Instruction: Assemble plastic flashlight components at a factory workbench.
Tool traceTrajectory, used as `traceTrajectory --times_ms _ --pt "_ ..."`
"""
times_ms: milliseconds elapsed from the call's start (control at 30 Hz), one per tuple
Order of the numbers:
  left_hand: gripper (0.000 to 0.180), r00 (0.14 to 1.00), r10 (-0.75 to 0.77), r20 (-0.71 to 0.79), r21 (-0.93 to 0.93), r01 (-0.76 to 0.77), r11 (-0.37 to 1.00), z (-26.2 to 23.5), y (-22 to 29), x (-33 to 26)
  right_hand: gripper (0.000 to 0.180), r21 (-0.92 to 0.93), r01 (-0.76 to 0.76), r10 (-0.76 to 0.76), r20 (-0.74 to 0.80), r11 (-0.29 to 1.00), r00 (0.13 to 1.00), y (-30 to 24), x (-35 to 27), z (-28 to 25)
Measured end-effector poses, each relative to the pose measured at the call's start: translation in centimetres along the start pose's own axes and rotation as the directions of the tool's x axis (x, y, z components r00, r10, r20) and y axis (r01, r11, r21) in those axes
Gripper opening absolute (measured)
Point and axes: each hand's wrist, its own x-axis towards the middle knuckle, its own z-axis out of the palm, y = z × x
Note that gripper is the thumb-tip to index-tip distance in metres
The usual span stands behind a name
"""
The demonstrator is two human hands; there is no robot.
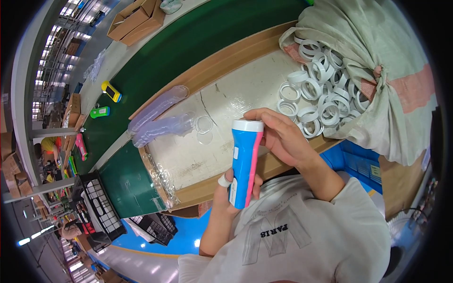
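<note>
A blue and pink flashlight (244,165) with a white ring round its head stands upright between my hands, over the near edge of the worktable. My left hand (226,191) wraps round its lower end, with a white band on one finger. At the head, the fingers of my right hand (283,137) curl over the white ring and press on it. Right of my hands, white plastic rings (325,89) spill in a heap from a pale woven sack (373,56). Stacks of clear discs (160,106) lie to the left, with a few loose discs (204,125) beside them.
A cardboard rim (212,59) borders the whitish tabletop (236,89). Beyond runs a green conveyor belt (137,70) carrying a yellow flashlight (111,91), a green one (100,112) and a pink one (81,146). Black crates (101,203) stand lower left; a blue bin (358,162) sits at right.
</note>
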Motion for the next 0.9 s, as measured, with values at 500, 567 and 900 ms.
traceTrajectory --times_ms 500,567,900 --pt "0.058 0.701 0.658 0.275 0.945 -0.322 -0.051 1.5 14.4 10.5 0.027 -0.794 -0.168 -0.537 0.223 -0.584 0.813 -3.8 1.9 -4.4" --pt "0.049 0.757 0.449 0.474 0.749 -0.079 -0.658 -0.6 14.0 9.2 0.016 -0.779 -0.156 -0.520 0.241 -0.607 0.820 -3.7 2.0 -4.8" --pt "0.041 0.692 0.493 0.527 0.767 -0.137 -0.627 -2.0 11.7 6.6 0.018 -0.923 0.286 -0.421 0.373 -0.257 0.827 -2.2 1.2 -0.8"
